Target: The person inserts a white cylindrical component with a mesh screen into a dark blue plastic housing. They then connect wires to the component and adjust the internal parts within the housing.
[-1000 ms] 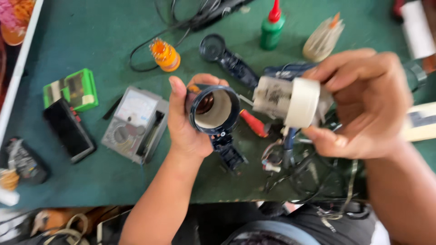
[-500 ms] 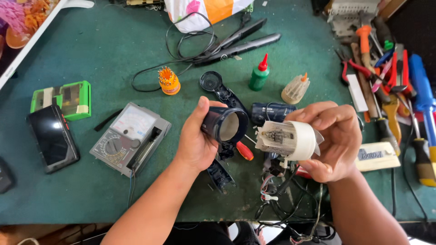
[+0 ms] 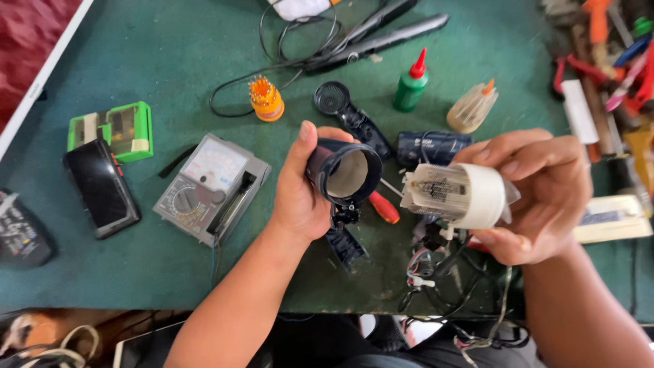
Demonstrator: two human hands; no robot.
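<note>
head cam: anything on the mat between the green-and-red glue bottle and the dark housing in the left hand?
In the head view, a black handle piece with a round grille lies between the glue bottle and the dark housing.

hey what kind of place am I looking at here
Probably a small-appliance repair bench. An analog multimeter lies on the green work mat, hand tools are piled at the right edge, and the left hand holds a dark, opened hair-dryer shell.

black phone screen (image 3: 101, 187) far left | green box (image 3: 112, 129) touching above | grey meter dial (image 3: 212, 165) centre-left
</note>
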